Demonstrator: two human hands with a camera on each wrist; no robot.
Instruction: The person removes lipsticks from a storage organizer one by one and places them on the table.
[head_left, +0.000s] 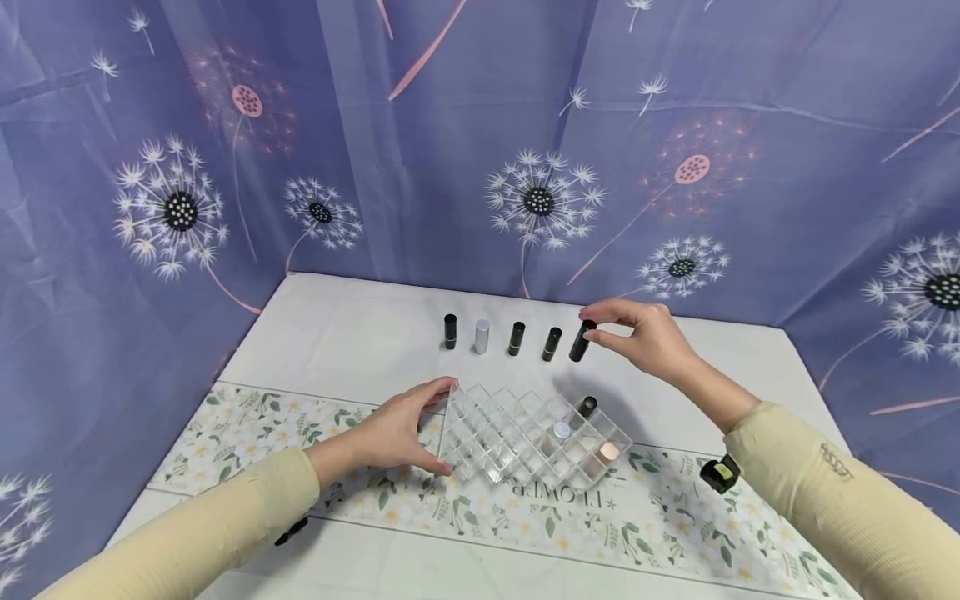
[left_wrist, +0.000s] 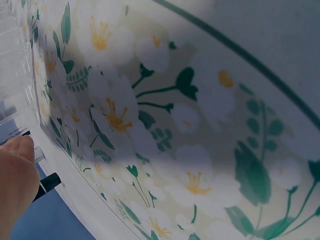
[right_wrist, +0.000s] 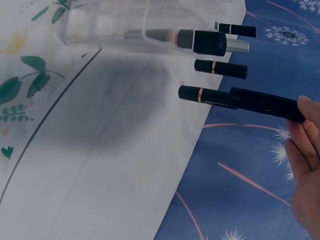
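My right hand pinches a black lipstick near its top between thumb and fingers, at the right end of a row of lipsticks. Whether its base touches the table cannot be told. In the right wrist view the held lipstick overlaps another black one with a gold band. My left hand grips the left end of a clear lipstick organizer, thumb at the near corner, fingers at the far one. Inside its right part stand a black lipstick, a silver-topped one and a peach-topped one.
Behind the organizer, two black lipsticks, a silver one and another black one stand upright. A floral runner crosses the white table. A blue dandelion curtain hangs behind.
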